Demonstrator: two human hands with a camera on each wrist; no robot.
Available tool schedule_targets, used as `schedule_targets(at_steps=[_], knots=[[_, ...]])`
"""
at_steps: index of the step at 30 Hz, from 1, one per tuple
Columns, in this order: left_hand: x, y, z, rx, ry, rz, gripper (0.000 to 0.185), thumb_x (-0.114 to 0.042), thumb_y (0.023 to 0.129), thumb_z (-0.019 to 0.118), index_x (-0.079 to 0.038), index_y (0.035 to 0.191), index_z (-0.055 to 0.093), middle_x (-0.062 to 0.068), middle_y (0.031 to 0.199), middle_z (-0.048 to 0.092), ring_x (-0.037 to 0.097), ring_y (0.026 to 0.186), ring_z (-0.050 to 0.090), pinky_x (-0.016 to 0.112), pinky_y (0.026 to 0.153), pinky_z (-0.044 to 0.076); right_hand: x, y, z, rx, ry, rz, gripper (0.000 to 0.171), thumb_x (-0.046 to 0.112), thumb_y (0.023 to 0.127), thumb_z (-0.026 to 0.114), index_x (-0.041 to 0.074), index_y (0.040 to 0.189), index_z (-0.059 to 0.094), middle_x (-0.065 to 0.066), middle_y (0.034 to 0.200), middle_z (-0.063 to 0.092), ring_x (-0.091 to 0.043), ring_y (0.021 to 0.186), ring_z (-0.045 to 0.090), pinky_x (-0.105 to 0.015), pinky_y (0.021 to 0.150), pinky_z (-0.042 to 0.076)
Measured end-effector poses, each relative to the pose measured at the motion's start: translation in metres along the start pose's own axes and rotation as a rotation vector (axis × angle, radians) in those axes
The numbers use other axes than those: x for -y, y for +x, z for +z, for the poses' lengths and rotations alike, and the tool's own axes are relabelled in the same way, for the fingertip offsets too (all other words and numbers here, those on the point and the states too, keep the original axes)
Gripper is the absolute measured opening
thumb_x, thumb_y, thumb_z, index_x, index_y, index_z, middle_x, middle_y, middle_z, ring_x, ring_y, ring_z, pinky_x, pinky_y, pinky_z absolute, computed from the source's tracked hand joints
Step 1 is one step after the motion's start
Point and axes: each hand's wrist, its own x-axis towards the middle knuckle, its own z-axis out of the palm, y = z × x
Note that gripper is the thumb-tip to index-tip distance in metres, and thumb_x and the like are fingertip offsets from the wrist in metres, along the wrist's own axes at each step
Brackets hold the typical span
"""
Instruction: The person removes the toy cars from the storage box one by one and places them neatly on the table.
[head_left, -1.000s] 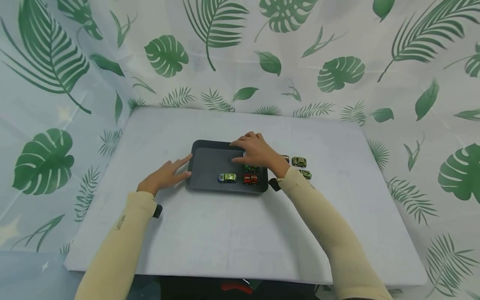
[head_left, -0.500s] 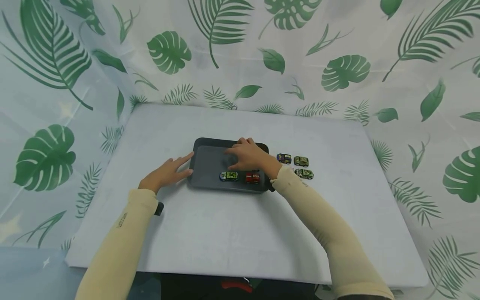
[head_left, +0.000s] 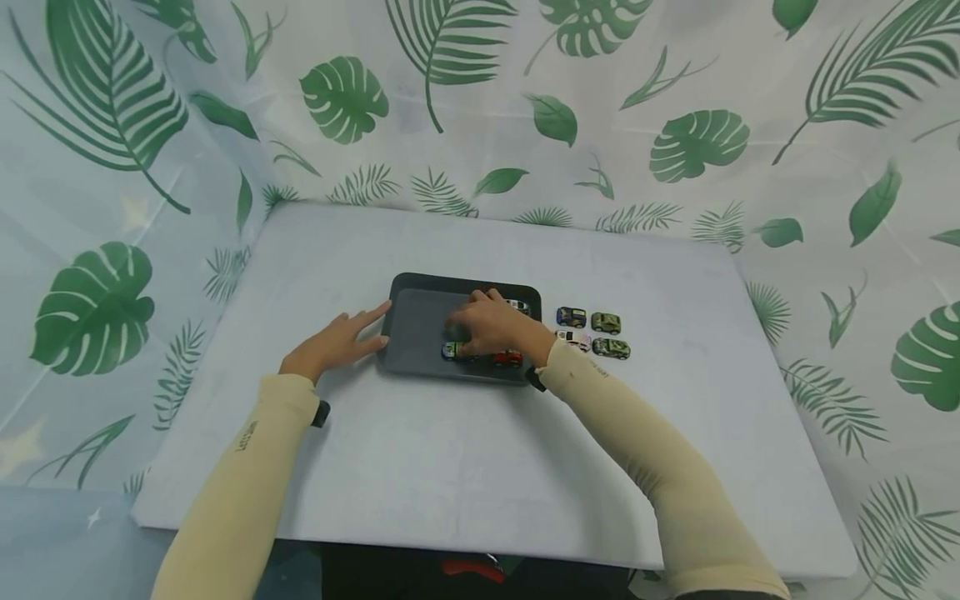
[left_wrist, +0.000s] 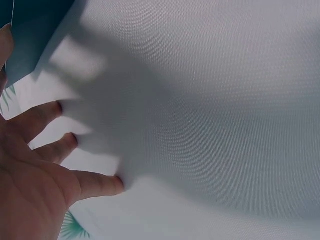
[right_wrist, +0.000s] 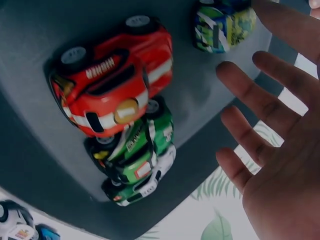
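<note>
My left hand [head_left: 330, 346] touches the left rim of a dark grey tray [head_left: 412, 321] with straight, spread fingers. Over the tray is my right hand [head_left: 495, 325], its thumb beside a green-and-yellow toy car [right_wrist: 220, 27] and partly covering it. In the right wrist view its fingers look spread and loosely bent, with no car visibly held between them. A red toy car [right_wrist: 117, 80] with white stripes stands in the tray near the palm. Past it, a green toy car [right_wrist: 132, 155] and a white-and-green one [right_wrist: 157, 175] line up along the tray's right end.
Right of the tray, on the white tabletop [head_left: 420, 467], stand a blue toy car [head_left: 572, 317], an olive one [head_left: 606, 322], a white one [head_left: 573, 339] and a camouflage-patterned one [head_left: 611, 347]. A leaf-print curtain [head_left: 555, 167] hangs behind the table.
My right hand has moved from the tray's far right part toward the near side, over the green-and-yellow car. The white car at the far right corner now shows. My left hand stays at the rim.
</note>
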Motion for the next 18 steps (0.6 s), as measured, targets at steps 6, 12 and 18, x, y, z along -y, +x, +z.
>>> schedule_targets(at_steps=[6, 12, 18], knots=[[-0.001, 0.000, 0.000, -0.003, 0.000, -0.001, 0.073, -0.045, 0.114, 0.054, -0.029, 0.174, 0.017, 0.025, 0.176, 0.013, 0.054, 0.160, -0.001, 0.077, 0.122, 0.007, 0.002, 0.001, 0.008, -0.007, -0.021, -0.013, 0.050, 0.039, 0.093, 0.086, 0.018, 0.137, 0.074, -0.003, 0.137, 0.071, -0.033, 0.126, 0.056, -0.054, 0.103, 0.042], [-0.003, -0.001, -0.001, 0.001, 0.002, 0.002, 0.073, -0.046, 0.114, 0.053, -0.028, 0.174, 0.017, 0.026, 0.175, 0.013, 0.055, 0.159, -0.001, 0.078, 0.121, 0.008, 0.004, 0.001, 0.014, -0.003, -0.044, -0.017, 0.049, 0.035, 0.093, 0.087, 0.016, 0.137, 0.074, -0.004, 0.134, 0.072, -0.032, 0.124, 0.056, -0.056, 0.105, 0.043], [-0.002, 0.000, 0.001, -0.002, 0.002, -0.001, 0.073, -0.046, 0.114, 0.053, -0.029, 0.174, 0.017, 0.026, 0.175, 0.013, 0.054, 0.159, -0.001, 0.078, 0.121, 0.007, 0.006, 0.001, 0.015, 0.000, -0.034, -0.021, 0.049, 0.028, 0.095, 0.085, 0.013, 0.139, 0.072, -0.006, 0.134, 0.073, -0.032, 0.124, 0.057, -0.059, 0.109, 0.042]])
